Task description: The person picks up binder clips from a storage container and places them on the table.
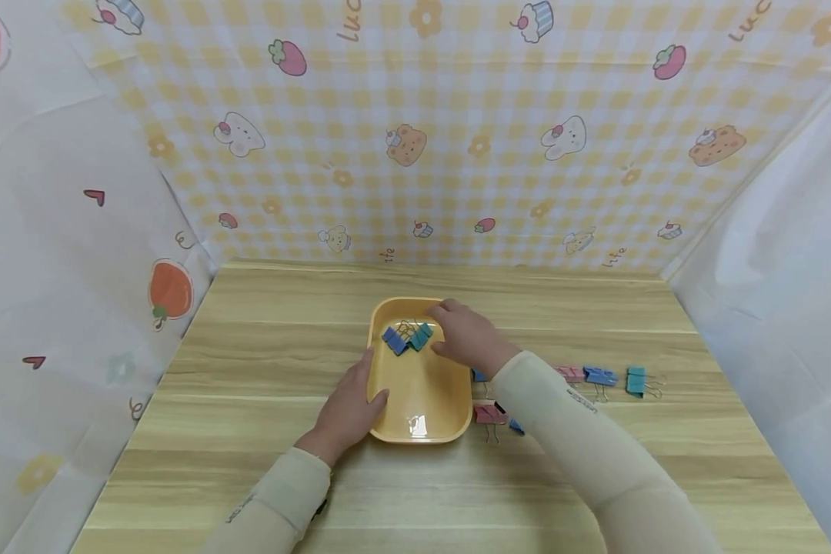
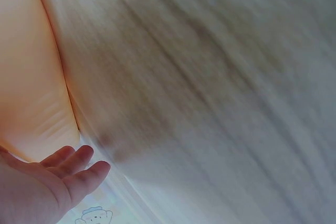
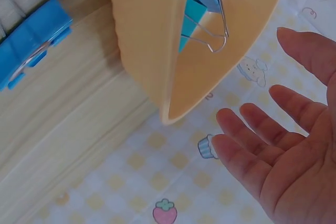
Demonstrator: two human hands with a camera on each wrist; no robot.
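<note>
A yellow tray (image 1: 415,385) lies on the wooden table, holding a blue binder clip (image 1: 394,341) and a teal binder clip (image 1: 421,336) near its far end. My left hand (image 1: 347,405) holds the tray's left wall, thumb over the rim and fingers along the outside; the left wrist view shows those fingers (image 2: 86,181) fairly straight. Over the tray's far right rim hovers my right hand (image 1: 472,336). Its fingers (image 3: 247,169) are spread and loosely bent, with nothing between them. Both clips also show inside the tray in the right wrist view.
Right of the tray lie more binder clips: a pink one (image 1: 490,414), a blue one (image 1: 600,375), a teal one (image 1: 635,381) and others partly hidden by my right forearm. A checked cloth (image 1: 457,185) hangs behind the table, with white cloth at both sides.
</note>
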